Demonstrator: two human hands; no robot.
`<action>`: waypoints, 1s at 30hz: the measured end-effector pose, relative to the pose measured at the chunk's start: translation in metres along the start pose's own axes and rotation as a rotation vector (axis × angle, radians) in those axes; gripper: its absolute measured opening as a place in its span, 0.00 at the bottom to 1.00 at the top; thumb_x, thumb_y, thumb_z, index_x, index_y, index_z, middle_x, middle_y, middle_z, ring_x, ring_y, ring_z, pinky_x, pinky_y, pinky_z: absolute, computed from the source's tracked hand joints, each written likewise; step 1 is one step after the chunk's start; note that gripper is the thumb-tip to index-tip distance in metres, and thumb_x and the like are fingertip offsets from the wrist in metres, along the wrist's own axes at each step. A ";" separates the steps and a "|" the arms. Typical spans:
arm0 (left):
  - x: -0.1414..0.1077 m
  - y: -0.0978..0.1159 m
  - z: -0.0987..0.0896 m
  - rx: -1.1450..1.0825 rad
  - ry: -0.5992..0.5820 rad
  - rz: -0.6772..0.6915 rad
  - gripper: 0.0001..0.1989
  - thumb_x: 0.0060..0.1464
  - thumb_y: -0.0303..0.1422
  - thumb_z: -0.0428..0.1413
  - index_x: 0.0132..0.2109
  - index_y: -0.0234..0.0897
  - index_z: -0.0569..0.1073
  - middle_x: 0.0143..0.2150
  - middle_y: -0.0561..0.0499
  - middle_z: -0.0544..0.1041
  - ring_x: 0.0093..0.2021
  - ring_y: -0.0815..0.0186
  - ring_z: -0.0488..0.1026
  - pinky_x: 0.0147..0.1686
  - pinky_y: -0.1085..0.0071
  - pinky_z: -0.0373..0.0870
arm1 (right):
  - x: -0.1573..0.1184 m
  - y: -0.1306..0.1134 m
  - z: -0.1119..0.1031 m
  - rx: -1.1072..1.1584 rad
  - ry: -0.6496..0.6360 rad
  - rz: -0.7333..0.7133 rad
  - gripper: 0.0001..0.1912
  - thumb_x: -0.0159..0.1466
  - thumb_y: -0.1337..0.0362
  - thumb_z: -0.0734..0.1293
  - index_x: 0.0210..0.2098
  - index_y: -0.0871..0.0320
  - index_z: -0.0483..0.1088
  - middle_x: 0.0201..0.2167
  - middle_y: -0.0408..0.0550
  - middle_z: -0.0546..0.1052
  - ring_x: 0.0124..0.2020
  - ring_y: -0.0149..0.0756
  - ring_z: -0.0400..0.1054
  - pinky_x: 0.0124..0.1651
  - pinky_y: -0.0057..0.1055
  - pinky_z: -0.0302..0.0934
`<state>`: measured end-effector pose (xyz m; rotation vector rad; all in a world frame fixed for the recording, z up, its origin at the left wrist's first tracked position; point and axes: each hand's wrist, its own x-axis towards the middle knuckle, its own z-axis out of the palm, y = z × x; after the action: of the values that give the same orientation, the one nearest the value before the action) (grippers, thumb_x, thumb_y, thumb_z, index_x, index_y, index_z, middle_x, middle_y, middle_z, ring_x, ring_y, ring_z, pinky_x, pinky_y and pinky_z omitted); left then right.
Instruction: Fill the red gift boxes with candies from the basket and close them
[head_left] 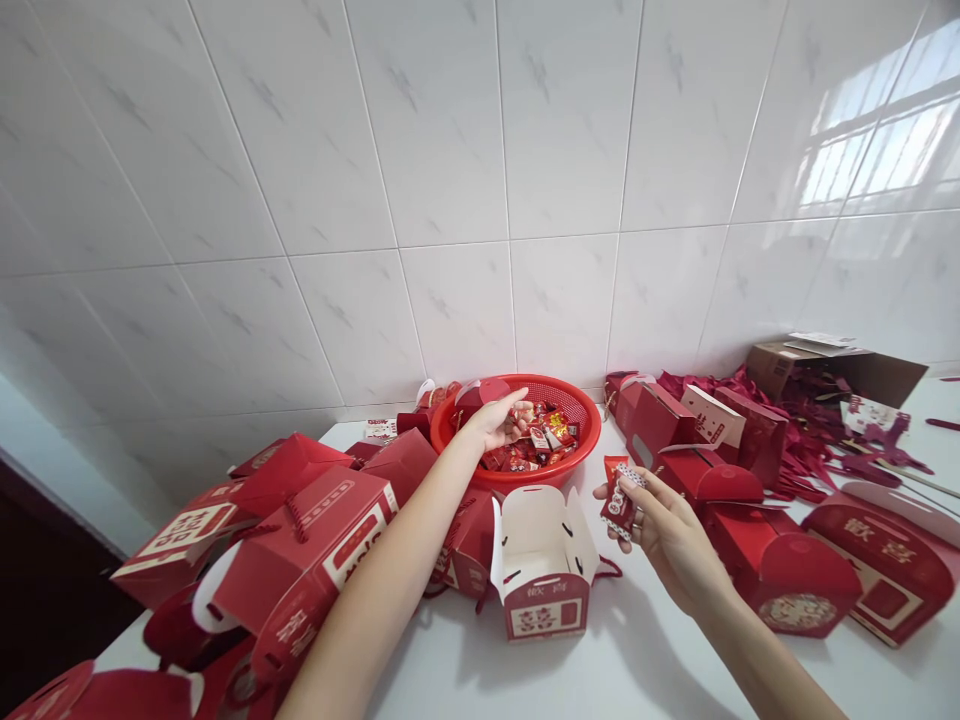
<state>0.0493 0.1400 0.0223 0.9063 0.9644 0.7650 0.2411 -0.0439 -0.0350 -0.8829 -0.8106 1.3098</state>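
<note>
My left hand [504, 420] is over the red plastic basket [590, 445], its fingers loosely curled and apart, with nothing visible in them. Below it in the basket lie many wrapped candies [551, 432] in red and gold wrappers. My right hand [656, 520] pinches small wrapped candies [619, 497], red with a dotted white edge, between thumb and fingers; how many is unclear. Between my forearms stands an open gift box [545, 610], red with a cream inside, its flaps up. I see only its inner back wall, with black cord ends; its floor is partly hidden.
Red gift boxes [315, 560] pile up on the left, and more red boxes [780, 570] stand on the right. Behind those, dark red ribbons [799, 430] spill from a cardboard box [772, 370]. A tiled wall [465, 180] closes off the back of the white table [637, 660].
</note>
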 end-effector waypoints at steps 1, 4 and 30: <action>-0.003 0.000 0.003 0.005 -0.006 0.011 0.13 0.66 0.39 0.56 0.49 0.33 0.73 0.42 0.49 0.77 0.34 0.68 0.75 0.32 0.70 0.76 | 0.000 0.000 0.000 0.000 0.002 0.000 0.23 0.53 0.48 0.78 0.39 0.57 0.73 0.37 0.49 0.80 0.24 0.29 0.65 0.23 0.26 0.59; -0.014 0.002 0.011 0.055 -0.023 0.054 0.12 0.67 0.38 0.56 0.47 0.32 0.74 0.40 0.50 0.77 0.33 0.69 0.76 0.32 0.70 0.76 | -0.001 0.000 0.000 0.006 0.007 -0.001 0.23 0.53 0.48 0.79 0.38 0.57 0.73 0.36 0.49 0.80 0.24 0.28 0.64 0.23 0.25 0.59; 0.016 -0.018 -0.038 0.933 0.050 -0.113 0.13 0.65 0.37 0.57 0.53 0.37 0.74 0.52 0.45 0.76 0.46 0.61 0.77 0.45 0.61 0.77 | 0.001 0.003 0.001 -0.025 0.001 -0.001 0.20 0.54 0.51 0.78 0.37 0.56 0.73 0.34 0.48 0.80 0.24 0.29 0.65 0.24 0.27 0.58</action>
<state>0.0233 0.1572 -0.0106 1.6148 1.4347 0.2039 0.2392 -0.0432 -0.0374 -0.9028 -0.8282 1.3012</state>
